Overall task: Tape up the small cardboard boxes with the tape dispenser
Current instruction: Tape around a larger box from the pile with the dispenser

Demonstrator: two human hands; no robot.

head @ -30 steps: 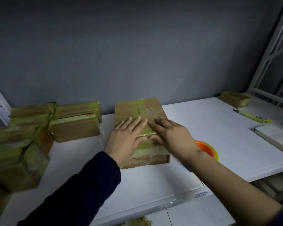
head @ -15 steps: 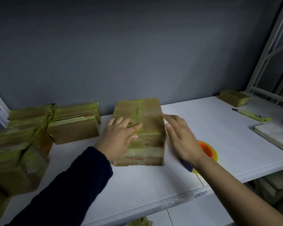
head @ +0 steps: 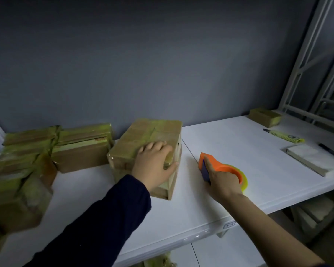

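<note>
The left hand (head: 154, 163) lies palm-down on the near right part of the cardboard box (head: 148, 134), its fingers almost straight and close together across the taped top, while the thumb reaches out over the box's right-hand edge; it presses on the box and does not wrap around it. A dark sleeve (head: 104, 218) covers that arm up to the wrist. The right hand (head: 222, 182) is closed around the tape dispenser (head: 228, 168), fingers curled over its orange body, with a dark blue part showing under the thumb side and the yellow-green roll of tape sticking out on the far side of the hand. The dispenser sits low over the white table (head: 229, 140), a little to the right of the box and not touching it; whether it rests on the surface cannot be told. The right forearm is bare. The box stands on the table near the grey wall (head: 143, 54), wrapped in yellowish tape. To its left, other taped boxes (head: 81, 151) are stacked, and a blurred heap of more boxes (head: 15, 180) fills the left edge. Far off at the right rear corner sits a lone small box (head: 265, 118); nearer lie a yellow cutter (head: 284, 136), a white pad (head: 314, 160) and a dark pen (head: 330, 151) beside it. A white metal rack (head: 305, 78) rises at the right.
</note>
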